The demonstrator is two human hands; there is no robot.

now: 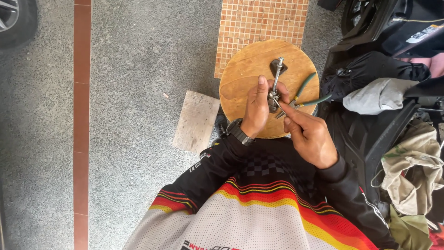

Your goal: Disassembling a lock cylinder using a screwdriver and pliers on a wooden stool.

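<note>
My left hand (255,110) grips a long metal bolt (276,74) with a dark plate near its top, holding it over a round wooden stool top (240,78). My right hand (311,136) pinches a small metal part against the bolt's lower end, beside my left thumb. Pliers with green handles (305,92) lie on the stool just right of the bolt. A black watch sits on my left wrist.
A flat wooden board (196,121) lies on the grey speckled floor left of the stool. Orange mosaic tiles (261,23) are behind it. A black motorbike (393,41) with rags and cloths (411,166) stands at the right. A brick-red strip (82,115) runs down the floor.
</note>
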